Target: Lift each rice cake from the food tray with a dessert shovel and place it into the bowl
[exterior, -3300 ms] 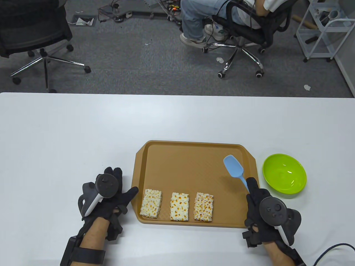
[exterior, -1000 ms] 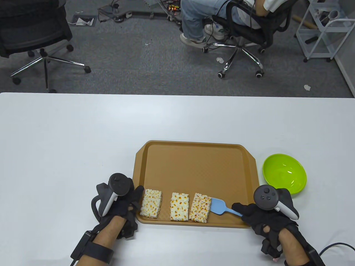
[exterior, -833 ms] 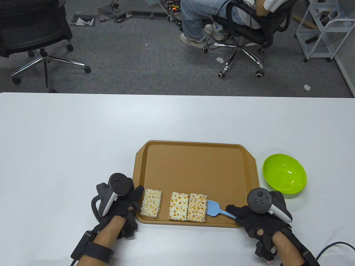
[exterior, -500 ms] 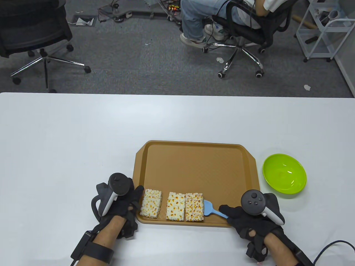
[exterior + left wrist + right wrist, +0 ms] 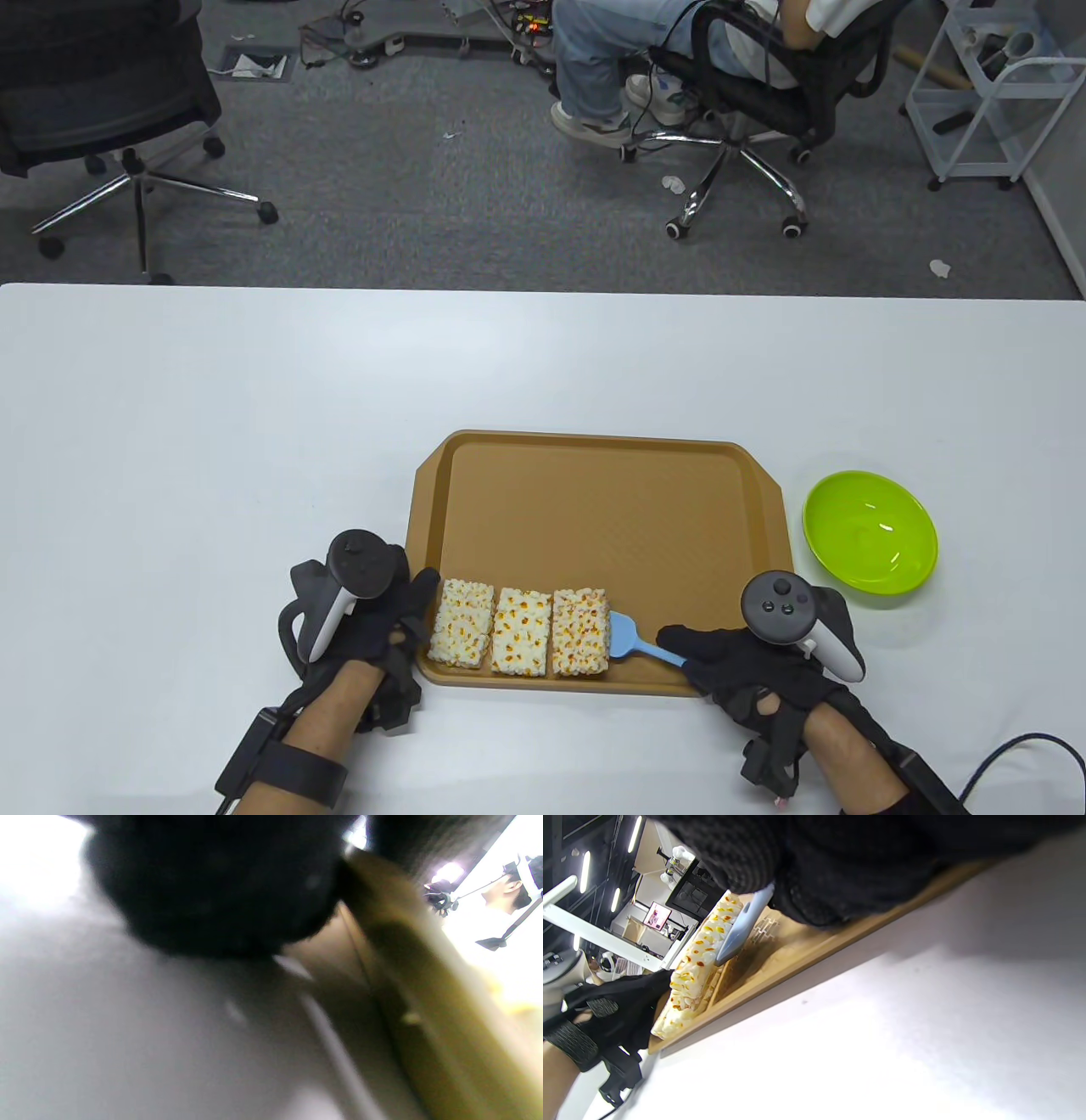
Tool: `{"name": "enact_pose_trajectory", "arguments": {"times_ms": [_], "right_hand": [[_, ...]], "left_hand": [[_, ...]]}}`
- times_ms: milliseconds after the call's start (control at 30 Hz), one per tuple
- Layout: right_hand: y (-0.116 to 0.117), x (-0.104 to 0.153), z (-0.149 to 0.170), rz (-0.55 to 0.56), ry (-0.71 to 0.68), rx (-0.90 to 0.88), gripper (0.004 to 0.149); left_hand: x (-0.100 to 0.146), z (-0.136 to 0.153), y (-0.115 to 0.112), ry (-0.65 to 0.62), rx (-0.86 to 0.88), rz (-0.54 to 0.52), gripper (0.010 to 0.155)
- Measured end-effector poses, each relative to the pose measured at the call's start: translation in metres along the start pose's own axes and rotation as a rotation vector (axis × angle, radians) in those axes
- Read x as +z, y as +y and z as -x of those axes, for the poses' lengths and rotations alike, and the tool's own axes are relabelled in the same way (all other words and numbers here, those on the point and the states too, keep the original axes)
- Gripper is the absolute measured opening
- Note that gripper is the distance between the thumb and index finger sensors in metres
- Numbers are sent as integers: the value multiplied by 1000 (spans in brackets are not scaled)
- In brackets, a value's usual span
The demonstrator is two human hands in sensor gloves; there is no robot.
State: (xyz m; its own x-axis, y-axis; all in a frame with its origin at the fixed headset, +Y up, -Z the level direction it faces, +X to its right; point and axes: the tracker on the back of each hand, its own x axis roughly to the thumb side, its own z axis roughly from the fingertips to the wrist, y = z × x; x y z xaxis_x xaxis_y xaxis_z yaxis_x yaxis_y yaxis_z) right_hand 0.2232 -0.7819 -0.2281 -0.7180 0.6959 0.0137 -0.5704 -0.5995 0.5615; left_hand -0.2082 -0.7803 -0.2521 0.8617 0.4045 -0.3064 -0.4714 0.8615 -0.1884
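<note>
Three puffed rice cakes sit side by side along the near left of the brown food tray [image 5: 594, 509]: the left cake [image 5: 461, 622], the middle cake [image 5: 520, 631] and the right cake [image 5: 580, 632], touching one another. My right hand [image 5: 689, 647] grips the handle of the blue dessert shovel [image 5: 624, 635]. Its blade lies low on the tray against the right cake's right side; the right wrist view shows the shovel blade [image 5: 740, 929] at the cakes [image 5: 698, 984]. My left hand [image 5: 414, 613] holds the tray's left rim [image 5: 424, 984]. The green bowl [image 5: 870, 531] stands empty to the right of the tray.
White table [image 5: 254, 407] all around the tray. Beyond its far edge are office chairs [image 5: 102, 110], a seated person [image 5: 611, 59] and a white cart [image 5: 984, 93]. A cable [image 5: 1018, 755] trails from my right wrist.
My right hand brought the shovel down from over the tray and pushed left, sliding the right cake into the middle one and both up against the left cake. My left hand moved onto the tray's rim.
</note>
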Motion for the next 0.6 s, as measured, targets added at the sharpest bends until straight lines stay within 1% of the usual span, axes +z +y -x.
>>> {"name": "enact_pose_trajectory", "arguments": {"times_ms": [433,600], "right_hand": [[-17,8,6,32,-27,-159,56],[-27,14,7,75,-37,-180,56]], "left_hand": [[-1,2,1,1,6,4,67],[-1,2,1,1,8,6,67]]}}
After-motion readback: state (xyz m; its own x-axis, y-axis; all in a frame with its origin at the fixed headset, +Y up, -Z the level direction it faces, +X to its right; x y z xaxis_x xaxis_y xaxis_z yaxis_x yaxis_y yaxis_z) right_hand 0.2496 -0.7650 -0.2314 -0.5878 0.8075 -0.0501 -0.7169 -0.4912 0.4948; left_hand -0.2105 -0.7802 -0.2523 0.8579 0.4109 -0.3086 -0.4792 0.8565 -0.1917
